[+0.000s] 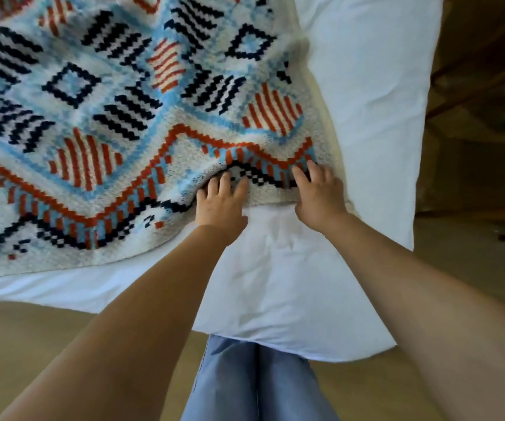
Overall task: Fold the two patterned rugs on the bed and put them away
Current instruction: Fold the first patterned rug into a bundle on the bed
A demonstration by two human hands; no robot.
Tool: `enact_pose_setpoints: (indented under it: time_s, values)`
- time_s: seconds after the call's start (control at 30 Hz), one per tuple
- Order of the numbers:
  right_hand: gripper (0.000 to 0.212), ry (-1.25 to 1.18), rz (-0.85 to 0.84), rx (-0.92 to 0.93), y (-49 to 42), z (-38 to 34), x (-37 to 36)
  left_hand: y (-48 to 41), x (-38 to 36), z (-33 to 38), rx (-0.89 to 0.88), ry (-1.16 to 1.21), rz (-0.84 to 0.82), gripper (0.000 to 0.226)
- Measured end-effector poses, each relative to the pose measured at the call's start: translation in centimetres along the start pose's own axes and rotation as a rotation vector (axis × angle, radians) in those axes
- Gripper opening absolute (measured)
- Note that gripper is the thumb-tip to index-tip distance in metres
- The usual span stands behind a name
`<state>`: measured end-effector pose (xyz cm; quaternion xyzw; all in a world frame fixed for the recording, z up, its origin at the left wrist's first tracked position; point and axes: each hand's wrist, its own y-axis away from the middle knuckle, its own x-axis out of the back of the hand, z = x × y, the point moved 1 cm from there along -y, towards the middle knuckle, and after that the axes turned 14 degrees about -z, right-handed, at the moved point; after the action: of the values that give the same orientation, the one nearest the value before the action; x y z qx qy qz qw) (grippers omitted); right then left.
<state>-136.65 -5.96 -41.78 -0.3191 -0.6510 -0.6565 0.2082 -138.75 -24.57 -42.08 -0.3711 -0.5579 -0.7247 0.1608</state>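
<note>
Pressing the left hand point(221, 205) and the right hand point(318, 194) on the near edge of the patterned rug point(108, 101), at the centre of the frame, fingers spread apart on top. Lying over the white bed point(275, 284), filling the upper left. Standing in blue jeans point(254, 384) at the bottom centre.
</note>
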Motion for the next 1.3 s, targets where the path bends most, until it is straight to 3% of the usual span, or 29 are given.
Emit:
enact_pose_setpoints:
  time_s: [0.1, 0.17, 0.27, 0.33, 0.6, 0.97, 1.1, 1.17, 1.3]
  values:
    - [0.080, 0.053, -0.082, -0.018, -2.5, 0.7, -0.1, -2.3, -0.8, 0.4, 0.030, 0.013, -0.033, 0.072]
    - [0.068, 0.070, -0.058, -0.014, -3.5, 0.7, -0.3, -3.2, -1.1, 0.8, 0.059, 0.026, 0.008, 0.059]
    - [0.040, 0.085, 0.142, 0.025, -4.4, 0.8, 0.0, -3.6, -1.1, 1.2, 0.077, 0.082, 0.160, 0.039]
    - [0.033, 0.093, 0.200, 0.082, -4.4, 1.2, 0.1, -3.2, -1.5, 1.7, 0.065, 0.109, 0.215, 0.033]
    - [0.021, 0.096, 0.148, 0.139, 0.6, 4.4, -3.2, 1.4, -5.1, 5.4, -0.027, 0.247, 0.220, 0.028]
    - [0.020, 0.093, -0.054, 0.184, 10.4, 6.0, -12.3, 9.0, -12.4, 7.6, -0.132, -0.032, -0.018, 0.037]
    - [0.029, 0.103, -0.111, 0.137, 12.0, 5.2, -14.3, 10.1, -13.5, 7.9, -0.118, -0.089, -0.063, 0.037]
    - [0.033, 0.126, -0.087, 0.129, 12.0, 5.0, -14.4, 10.4, -13.6, 8.1, -0.089, -0.078, -0.054, 0.038]
    - [0.032, 0.197, 0.115, 0.110, 12.4, 5.1, -13.3, 10.7, -13.4, 7.9, -0.068, -0.065, -0.019, 0.038]
